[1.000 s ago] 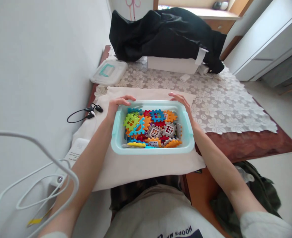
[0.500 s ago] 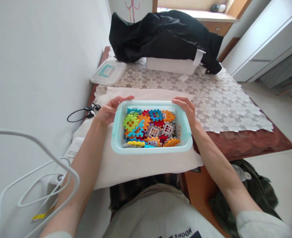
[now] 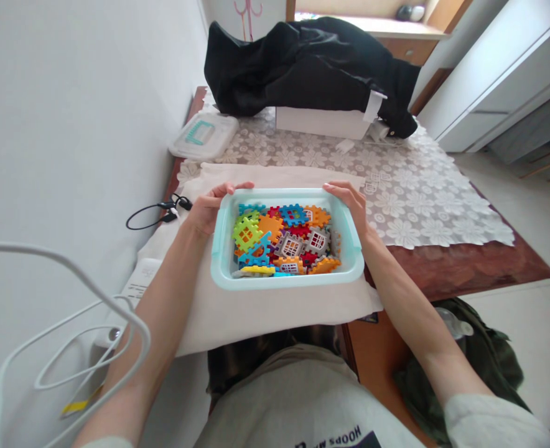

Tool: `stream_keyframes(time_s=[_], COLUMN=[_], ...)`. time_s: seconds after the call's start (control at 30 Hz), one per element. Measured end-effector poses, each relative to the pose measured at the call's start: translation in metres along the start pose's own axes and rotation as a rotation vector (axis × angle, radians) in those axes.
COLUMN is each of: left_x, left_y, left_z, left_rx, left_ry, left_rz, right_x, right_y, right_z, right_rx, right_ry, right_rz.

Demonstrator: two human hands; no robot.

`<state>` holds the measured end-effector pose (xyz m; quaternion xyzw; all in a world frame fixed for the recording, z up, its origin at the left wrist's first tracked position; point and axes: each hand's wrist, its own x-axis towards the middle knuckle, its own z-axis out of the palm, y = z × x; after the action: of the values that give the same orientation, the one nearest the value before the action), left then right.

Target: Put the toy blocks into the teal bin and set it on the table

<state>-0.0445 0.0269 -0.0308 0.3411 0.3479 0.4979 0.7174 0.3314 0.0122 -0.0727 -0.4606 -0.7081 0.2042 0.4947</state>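
Observation:
A pale turquoise plastic box stands on or just over the white cloth in front of me, its top uncovered. Inside lie colourful toy building pieces with notched edges, in green, orange, blue, red, grey and yellow; several have window lattices. My left hand grips the box at its far left corner, fingers along the rim. At the far right corner, my right hand is closed on the rim too. Parts of both hands are hidden behind the box walls.
A clear lid with a turquoise handle lies at the back left by the wall. Black fabric covers a white box at the back. Black cables lie left; a white cable loops in the left foreground. A lace tablecloth spreads right.
Almost nothing differs. The box appears very slightly further right, with both hands still on it.

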Motion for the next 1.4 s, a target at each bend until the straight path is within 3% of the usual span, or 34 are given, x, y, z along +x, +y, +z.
stream_keyframes(time_s=[0.13,0.23,0.37,0.57,1.03,1.2,1.4], left_x=[0.004,0.006,0.007,0.005,0.006,0.006,0.013], left_y=[-0.012,-0.016,-0.014,-0.01,-0.011,-0.012,-0.016], left_z=[-0.008,-0.009,-0.005,0.001,0.017,0.021,0.024], left_rx=[0.0,-0.007,-0.005,-0.002,0.007,-0.006,0.09], left_ry=[0.058,0.107,0.13,0.128,0.152,0.121,0.075], left_rz=[0.029,0.028,0.004,-0.01,-0.03,0.054,0.22], right_x=[-0.001,-0.002,-0.002,-0.003,0.003,0.007,0.013], right_y=[-0.003,-0.004,-0.005,-0.008,-0.003,-0.003,-0.003], right_z=[-0.002,-0.001,0.0,-0.003,-0.002,-0.003,-0.002], right_rx=[0.026,0.025,-0.015,0.009,0.095,0.02,0.048], right_ry=[0.005,0.021,0.058,0.019,0.031,0.015,0.05], right_rz=[-0.1,-0.096,-0.083,-0.184,-0.181,-0.098,-0.121])
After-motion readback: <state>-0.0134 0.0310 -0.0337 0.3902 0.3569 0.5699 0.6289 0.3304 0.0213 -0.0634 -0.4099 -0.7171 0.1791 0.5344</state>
